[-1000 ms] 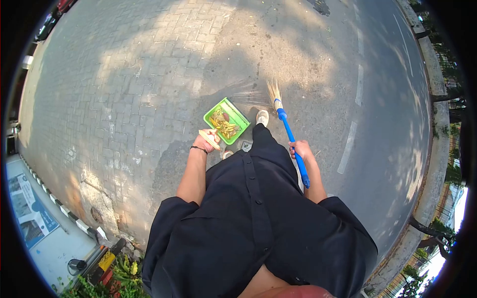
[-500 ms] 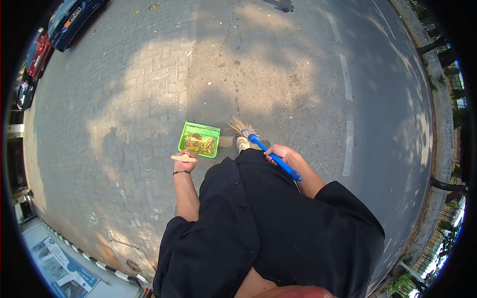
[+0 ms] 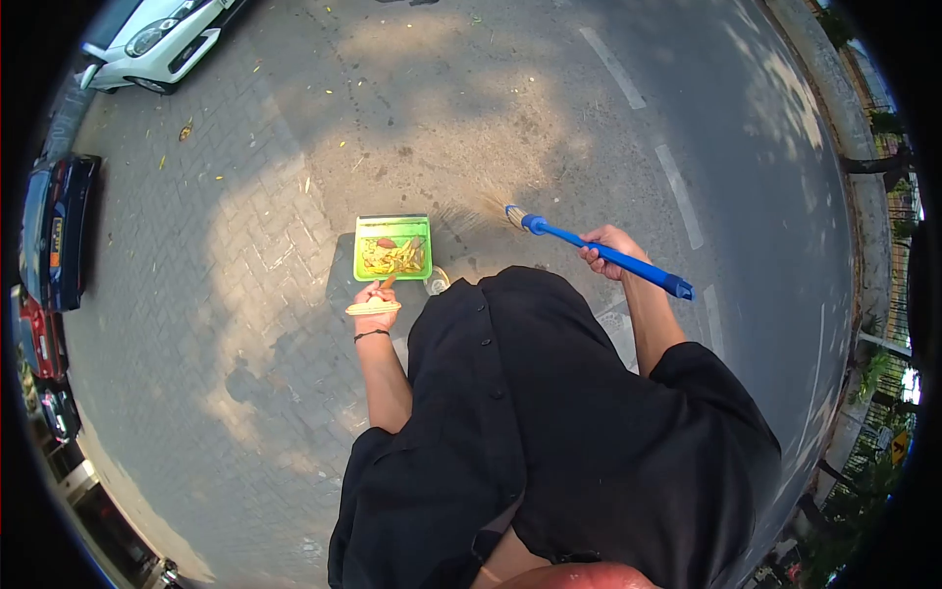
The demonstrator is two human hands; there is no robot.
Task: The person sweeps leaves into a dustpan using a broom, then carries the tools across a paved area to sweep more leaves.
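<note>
My left hand [image 3: 376, 297] is closed round the handle of a green dustpan [image 3: 393, 222]. Yellow and brown leaves [image 3: 394, 257] lie inside the pan. A pale, flat-ended piece [image 3: 373, 308] shows at this hand, above the dark wrist cord. On the right, my right hand [image 3: 610, 251] grips the blue handle of a broom [image 3: 579, 241]. Its straw bristles [image 3: 498, 204] point left, a short way right of the dustpan, and look blurred. A light shoe [image 3: 438, 283] shows beside the pan's lower right corner.
Grey paving bricks [image 3: 196, 285] extend on the left, and asphalt with white lane marks [image 3: 679, 196] on the right. A white car [image 3: 162, 44], a dark blue car [image 3: 64, 231] and a red car [image 3: 41, 339] stand at the left. A kerb [image 3: 852, 236] runs along the far right.
The broom and my right hand have moved right and up in view, bristles away from my shoe. The view has shifted, and a white car now shows at top left. The dustpan stays held.
</note>
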